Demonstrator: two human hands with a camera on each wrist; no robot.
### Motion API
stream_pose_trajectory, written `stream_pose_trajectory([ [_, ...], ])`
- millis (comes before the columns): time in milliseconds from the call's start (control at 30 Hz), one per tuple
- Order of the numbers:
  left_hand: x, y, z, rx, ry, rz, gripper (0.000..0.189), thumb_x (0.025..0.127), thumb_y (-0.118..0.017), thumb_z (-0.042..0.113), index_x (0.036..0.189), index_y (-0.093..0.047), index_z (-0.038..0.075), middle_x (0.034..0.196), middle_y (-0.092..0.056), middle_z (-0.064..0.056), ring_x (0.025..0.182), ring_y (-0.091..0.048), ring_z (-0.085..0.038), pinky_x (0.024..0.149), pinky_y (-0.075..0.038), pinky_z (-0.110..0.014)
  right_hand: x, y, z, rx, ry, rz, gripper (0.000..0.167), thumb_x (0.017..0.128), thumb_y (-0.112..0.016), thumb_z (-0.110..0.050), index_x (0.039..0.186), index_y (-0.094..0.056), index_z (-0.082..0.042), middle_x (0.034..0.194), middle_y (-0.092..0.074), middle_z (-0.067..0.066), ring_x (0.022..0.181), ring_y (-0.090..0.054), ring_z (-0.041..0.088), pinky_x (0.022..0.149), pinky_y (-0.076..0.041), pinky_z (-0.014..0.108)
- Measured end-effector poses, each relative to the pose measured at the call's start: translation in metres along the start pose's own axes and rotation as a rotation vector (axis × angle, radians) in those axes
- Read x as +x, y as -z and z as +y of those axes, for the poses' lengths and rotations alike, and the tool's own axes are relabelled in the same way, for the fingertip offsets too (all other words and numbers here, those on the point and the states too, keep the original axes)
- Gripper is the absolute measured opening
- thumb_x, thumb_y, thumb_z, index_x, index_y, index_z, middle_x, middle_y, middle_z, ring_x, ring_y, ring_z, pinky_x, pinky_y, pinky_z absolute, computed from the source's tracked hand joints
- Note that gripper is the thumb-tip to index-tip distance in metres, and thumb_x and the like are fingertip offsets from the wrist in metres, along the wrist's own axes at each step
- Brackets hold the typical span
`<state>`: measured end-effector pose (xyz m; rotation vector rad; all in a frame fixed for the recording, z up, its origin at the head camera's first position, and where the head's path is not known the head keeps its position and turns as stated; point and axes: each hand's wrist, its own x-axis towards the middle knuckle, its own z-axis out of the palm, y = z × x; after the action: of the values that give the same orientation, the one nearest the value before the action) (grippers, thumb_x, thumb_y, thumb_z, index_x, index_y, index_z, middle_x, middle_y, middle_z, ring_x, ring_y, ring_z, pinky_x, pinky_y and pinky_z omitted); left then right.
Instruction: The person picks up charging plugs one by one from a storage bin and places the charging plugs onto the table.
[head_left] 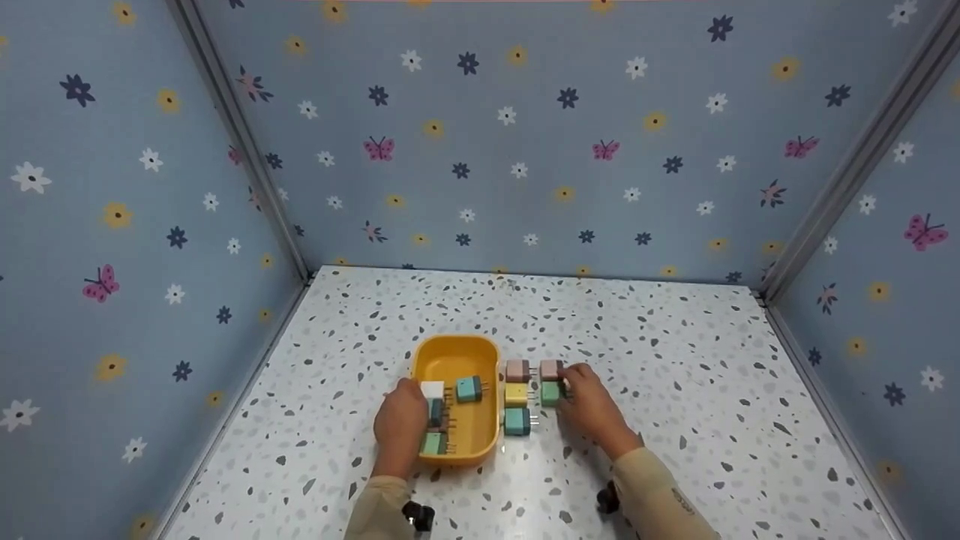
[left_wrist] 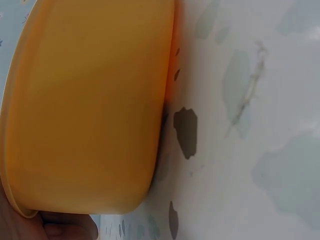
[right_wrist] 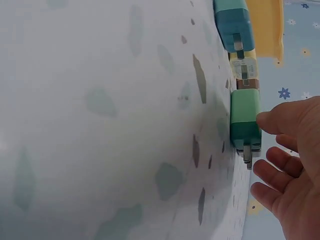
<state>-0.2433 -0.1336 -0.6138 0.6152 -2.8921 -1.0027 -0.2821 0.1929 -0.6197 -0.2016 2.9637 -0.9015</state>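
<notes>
Head view: on the counter (head_left: 675,345), the left grip (head_left: 401,420) clamps the yellow bin (head_left: 448,365), presumably to steady it; plugs (head_left: 469,388) lie inside, other plugs (head_left: 516,394) in rows alongside (prongs (head_left: 534,422) rightward, seemingly for order). Left wrist: fingers (left_wrist: 75,228) sit beneath the rim (left_wrist: 7,150). Right wrist: right grip (right_wrist: 302,175) apart, thumb (right_wrist: 287,117) at the green plug (right_wrist: 245,111).

Blue flowered walls (head_left: 525,97); grey corner posts (head_left: 241,135), perhaps metal.
</notes>
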Motion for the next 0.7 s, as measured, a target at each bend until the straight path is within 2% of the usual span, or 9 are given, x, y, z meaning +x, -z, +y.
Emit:
stream_pose_trajectory([
  [300, 0.000, 0.000, 0.000, -0.013, 0.008, -0.007, 0.043, 0.113, -0.028, 0.036, 0.115, -0.060, 0.006, 0.090, -0.066, -0.009, 0.076, -0.059, -0.022, 0.073, -0.048, -0.042, -0.001, 0.006, -0.010, 0.016, 0.049, 0.023, 0.055, 0.092, -0.077, -0.015, 0.144, -0.057, -0.014, 0.141, -0.052, 0.006, 0.131, -0.054, 0.025, 0.111, -0.044, 0.046],
  [500, 0.002, -0.002, -0.003, 0.004, -0.013, 0.005, 0.041, 0.113, -0.030, 0.033, 0.112, -0.062, 0.005, 0.090, -0.069, -0.010, 0.075, -0.062, -0.021, 0.069, -0.050, -0.043, -0.001, 0.006, -0.015, 0.028, 0.123, 0.061, 0.053, 0.091, -0.078, -0.015, 0.141, -0.059, -0.012, 0.141, -0.053, 0.010, 0.129, -0.055, 0.028, 0.108, -0.046, 0.046],
  [700, 0.004, -0.003, -0.002, 0.009, -0.010, 0.008, 0.043, 0.113, -0.029, 0.034, 0.112, -0.061, 0.006, 0.091, -0.068, -0.009, 0.077, -0.063, -0.022, 0.073, -0.051, -0.044, 0.002, 0.008, -0.023, 0.033, 0.183, 0.101, 0.051, 0.090, -0.078, -0.012, 0.138, -0.061, -0.010, 0.137, -0.055, 0.008, 0.125, -0.057, 0.026, 0.104, -0.049, 0.045],
])
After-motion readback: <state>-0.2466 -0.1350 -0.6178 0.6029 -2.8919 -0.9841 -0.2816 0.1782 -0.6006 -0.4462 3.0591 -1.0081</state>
